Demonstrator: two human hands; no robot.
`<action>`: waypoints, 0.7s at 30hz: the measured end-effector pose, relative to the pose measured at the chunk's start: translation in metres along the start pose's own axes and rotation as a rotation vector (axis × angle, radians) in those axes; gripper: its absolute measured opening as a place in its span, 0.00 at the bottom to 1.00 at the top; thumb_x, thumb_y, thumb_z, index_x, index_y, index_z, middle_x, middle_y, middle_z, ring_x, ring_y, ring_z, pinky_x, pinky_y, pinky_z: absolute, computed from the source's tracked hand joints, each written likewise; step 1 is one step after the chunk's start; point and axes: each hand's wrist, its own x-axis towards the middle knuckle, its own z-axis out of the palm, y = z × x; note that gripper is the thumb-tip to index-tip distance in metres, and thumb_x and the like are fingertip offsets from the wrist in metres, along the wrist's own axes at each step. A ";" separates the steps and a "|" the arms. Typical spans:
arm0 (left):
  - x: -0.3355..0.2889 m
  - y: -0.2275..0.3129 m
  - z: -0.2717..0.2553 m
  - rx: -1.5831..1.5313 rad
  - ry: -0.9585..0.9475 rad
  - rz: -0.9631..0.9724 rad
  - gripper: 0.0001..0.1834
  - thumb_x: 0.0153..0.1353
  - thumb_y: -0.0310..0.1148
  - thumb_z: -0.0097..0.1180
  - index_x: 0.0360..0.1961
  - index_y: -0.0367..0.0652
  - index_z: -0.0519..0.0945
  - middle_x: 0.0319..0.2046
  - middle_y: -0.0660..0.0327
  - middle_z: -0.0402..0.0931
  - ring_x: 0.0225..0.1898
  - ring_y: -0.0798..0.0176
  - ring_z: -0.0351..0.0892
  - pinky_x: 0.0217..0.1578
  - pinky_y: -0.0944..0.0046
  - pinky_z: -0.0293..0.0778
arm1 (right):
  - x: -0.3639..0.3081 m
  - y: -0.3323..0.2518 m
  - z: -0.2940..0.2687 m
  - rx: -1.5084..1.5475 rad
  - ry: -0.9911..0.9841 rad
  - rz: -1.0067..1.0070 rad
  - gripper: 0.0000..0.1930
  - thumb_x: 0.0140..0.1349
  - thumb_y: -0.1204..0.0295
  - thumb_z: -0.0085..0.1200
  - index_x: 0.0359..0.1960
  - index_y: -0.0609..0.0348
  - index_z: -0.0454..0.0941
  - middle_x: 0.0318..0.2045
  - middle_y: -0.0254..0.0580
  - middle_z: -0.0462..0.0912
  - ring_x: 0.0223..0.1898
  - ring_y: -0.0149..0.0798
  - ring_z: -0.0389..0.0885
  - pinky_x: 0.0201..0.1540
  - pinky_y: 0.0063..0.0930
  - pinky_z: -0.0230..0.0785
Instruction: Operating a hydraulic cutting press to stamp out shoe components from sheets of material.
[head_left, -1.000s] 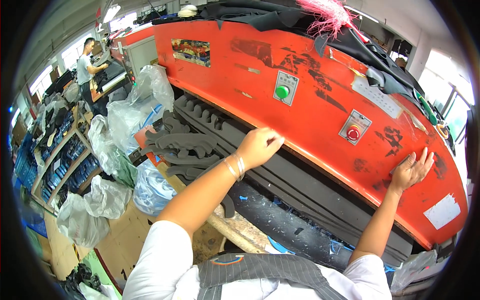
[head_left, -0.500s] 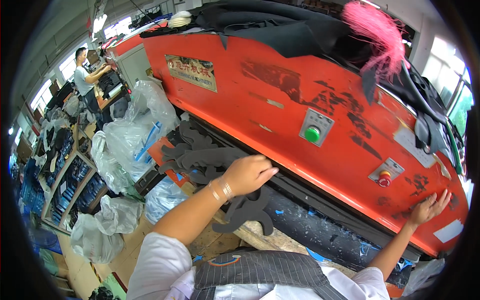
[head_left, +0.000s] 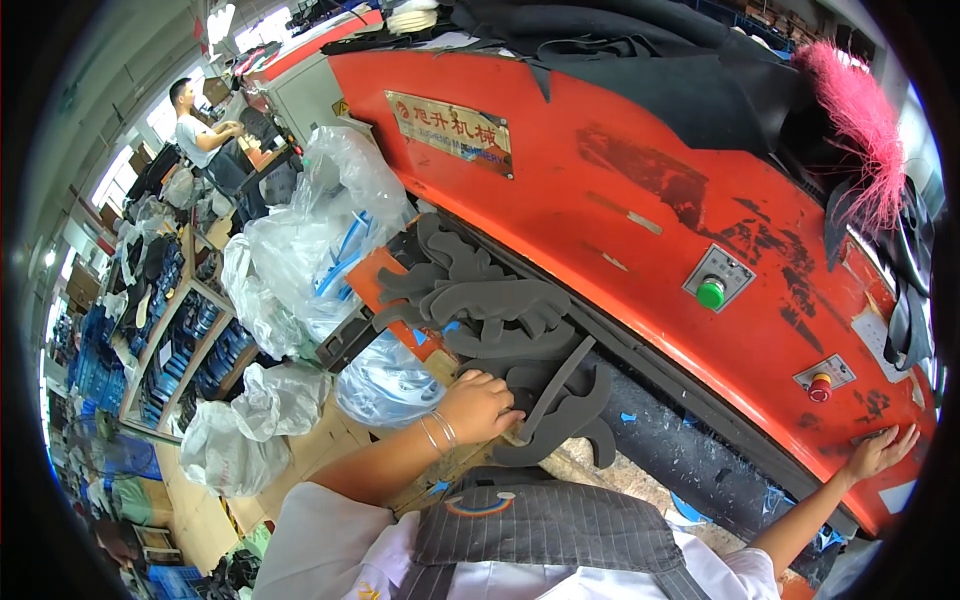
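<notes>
Hands at the orange press (head_left: 640, 210), one on the grey foam sheet (head_left: 520, 345), one on the machine's front.

Your left hand (head_left: 480, 405) lies at the near edge of the foam cut-out sheet, fingers curled over that edge, just below the press head. Your right hand (head_left: 880, 452) rests flat and spread on the lower right corner of the press, well apart from the foam, below the red button (head_left: 820, 385). Clear plastic bags (head_left: 320, 240) are heaped left of the press, beside the foam.
</notes>
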 end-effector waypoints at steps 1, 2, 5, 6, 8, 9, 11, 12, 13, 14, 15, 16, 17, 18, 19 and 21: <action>-0.002 0.000 0.000 -0.004 0.003 0.002 0.17 0.57 0.47 0.59 0.22 0.45 0.80 0.26 0.61 0.74 0.35 0.55 0.75 0.43 0.57 0.67 | -0.002 0.001 -0.001 0.004 -0.007 0.009 0.21 0.71 0.65 0.45 0.61 0.63 0.69 0.64 0.56 0.65 0.66 0.53 0.63 0.66 0.43 0.55; -0.003 0.000 0.000 -0.006 0.019 -0.001 0.16 0.56 0.46 0.59 0.22 0.45 0.80 0.25 0.61 0.74 0.35 0.55 0.75 0.43 0.57 0.67 | -0.003 0.001 -0.004 0.003 -0.004 0.003 0.21 0.71 0.65 0.45 0.61 0.63 0.69 0.64 0.56 0.65 0.66 0.53 0.63 0.66 0.43 0.55; -0.008 0.004 0.000 -0.013 0.078 -0.016 0.14 0.55 0.44 0.60 0.21 0.45 0.80 0.25 0.62 0.72 0.34 0.56 0.73 0.43 0.58 0.66 | 0.000 0.000 -0.016 -0.038 -0.092 -0.016 0.22 0.70 0.63 0.48 0.60 0.65 0.69 0.63 0.57 0.66 0.65 0.52 0.64 0.66 0.42 0.56; -0.010 0.006 0.000 -0.014 0.113 -0.030 0.13 0.55 0.42 0.60 0.21 0.46 0.80 0.25 0.62 0.71 0.34 0.56 0.73 0.42 0.58 0.65 | -0.001 -0.003 -0.019 -0.038 -0.087 -0.023 0.22 0.70 0.63 0.48 0.60 0.65 0.69 0.63 0.57 0.66 0.65 0.52 0.64 0.66 0.42 0.56; -0.011 0.007 0.007 -0.017 0.159 -0.026 0.12 0.55 0.41 0.60 0.20 0.46 0.79 0.25 0.62 0.70 0.34 0.56 0.72 0.42 0.57 0.65 | 0.002 -0.019 -0.026 -0.053 -0.085 0.057 0.22 0.68 0.64 0.50 0.60 0.65 0.70 0.61 0.57 0.69 0.63 0.52 0.67 0.64 0.41 0.58; -0.012 0.007 0.010 -0.014 0.196 -0.024 0.12 0.54 0.40 0.59 0.20 0.45 0.79 0.24 0.61 0.69 0.33 0.56 0.71 0.42 0.57 0.65 | 0.004 -0.029 -0.030 -0.039 -0.088 0.090 0.22 0.68 0.65 0.52 0.59 0.65 0.71 0.58 0.56 0.72 0.60 0.51 0.70 0.61 0.41 0.61; -0.014 0.005 0.016 -0.012 0.221 -0.031 0.11 0.53 0.39 0.59 0.20 0.45 0.79 0.24 0.61 0.69 0.34 0.56 0.71 0.41 0.57 0.65 | 0.007 -0.083 -0.039 0.020 -0.042 0.102 0.20 0.67 0.66 0.54 0.56 0.64 0.73 0.55 0.52 0.75 0.54 0.47 0.74 0.57 0.38 0.66; -0.014 0.005 0.020 0.004 0.236 -0.044 0.11 0.53 0.38 0.59 0.20 0.45 0.78 0.24 0.61 0.69 0.34 0.57 0.71 0.41 0.57 0.65 | 0.002 -0.099 -0.040 0.022 -0.026 0.092 0.19 0.67 0.66 0.54 0.56 0.63 0.73 0.54 0.51 0.75 0.53 0.45 0.75 0.55 0.37 0.67; -0.013 0.004 0.023 -0.012 0.235 -0.031 0.11 0.53 0.38 0.59 0.20 0.45 0.78 0.24 0.61 0.69 0.34 0.57 0.71 0.41 0.57 0.65 | 0.001 -0.123 -0.042 0.121 -0.032 0.141 0.19 0.67 0.67 0.54 0.56 0.63 0.73 0.53 0.49 0.76 0.52 0.43 0.75 0.54 0.35 0.68; -0.013 0.004 0.026 -0.010 0.258 -0.034 0.10 0.52 0.38 0.59 0.20 0.45 0.78 0.24 0.61 0.70 0.34 0.57 0.71 0.41 0.57 0.65 | 0.001 -0.147 -0.042 0.223 -0.042 0.190 0.18 0.67 0.68 0.54 0.56 0.63 0.73 0.52 0.47 0.76 0.50 0.41 0.76 0.52 0.33 0.69; -0.012 0.003 0.028 -0.014 0.282 -0.033 0.10 0.52 0.37 0.59 0.19 0.45 0.78 0.24 0.62 0.70 0.34 0.57 0.71 0.41 0.57 0.65 | 0.001 -0.165 -0.043 0.276 -0.055 0.150 0.17 0.67 0.69 0.54 0.55 0.62 0.73 0.51 0.45 0.77 0.49 0.38 0.77 0.50 0.31 0.70; -0.011 0.001 0.031 -0.034 0.277 -0.016 0.10 0.52 0.37 0.59 0.19 0.45 0.78 0.24 0.62 0.70 0.34 0.57 0.71 0.41 0.57 0.65 | -0.001 -0.182 -0.044 0.328 -0.072 0.113 0.17 0.67 0.70 0.53 0.55 0.62 0.73 0.51 0.44 0.77 0.47 0.36 0.78 0.49 0.30 0.71; -0.011 -0.001 0.033 -0.042 0.302 -0.003 0.09 0.51 0.37 0.60 0.19 0.45 0.78 0.24 0.62 0.70 0.34 0.56 0.71 0.41 0.57 0.65 | -0.002 -0.208 -0.045 0.403 -0.090 0.124 0.15 0.68 0.72 0.52 0.54 0.62 0.73 0.50 0.43 0.77 0.47 0.35 0.77 0.49 0.29 0.71; -0.011 -0.002 0.033 -0.050 0.327 0.012 0.09 0.51 0.37 0.60 0.19 0.45 0.78 0.24 0.62 0.70 0.34 0.56 0.71 0.41 0.57 0.65 | -0.004 -0.237 -0.046 0.476 -0.107 0.137 0.14 0.68 0.73 0.51 0.53 0.63 0.74 0.49 0.43 0.78 0.47 0.35 0.77 0.50 0.28 0.71; -0.010 -0.003 0.034 -0.070 0.341 0.027 0.09 0.50 0.37 0.60 0.19 0.45 0.77 0.24 0.62 0.71 0.34 0.56 0.71 0.41 0.56 0.65 | -0.011 -0.262 -0.047 0.607 -0.161 0.186 0.13 0.68 0.74 0.50 0.52 0.63 0.74 0.49 0.43 0.78 0.48 0.35 0.77 0.51 0.28 0.70; -0.012 -0.008 0.038 -0.084 0.341 0.055 0.09 0.50 0.36 0.59 0.18 0.46 0.77 0.24 0.63 0.72 0.34 0.57 0.72 0.41 0.57 0.65 | -0.022 -0.321 -0.053 0.698 -0.238 0.177 0.10 0.67 0.77 0.50 0.48 0.63 0.75 0.47 0.42 0.78 0.49 0.35 0.76 0.52 0.28 0.68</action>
